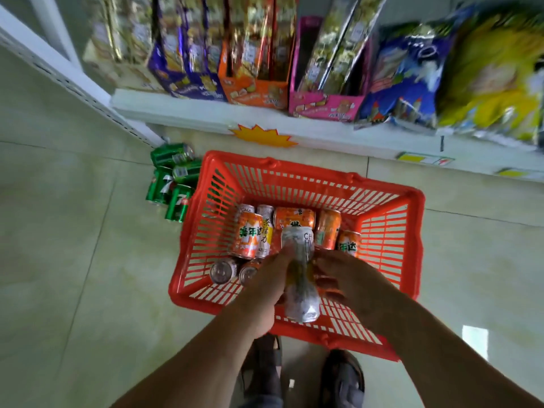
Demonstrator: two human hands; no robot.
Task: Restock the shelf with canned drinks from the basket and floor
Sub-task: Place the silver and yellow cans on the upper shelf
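silver can (300,278) gripped by left hand (265,293) and right hand (350,284), long axis toward shelf (206,113)

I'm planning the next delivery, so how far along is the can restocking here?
No drinks show on the shelf, only snack packs. Both the left hand and right hand hold silver cans above the red basket. Orange cans remain inside it, and green cans lie on the floor beside it. Most is left.
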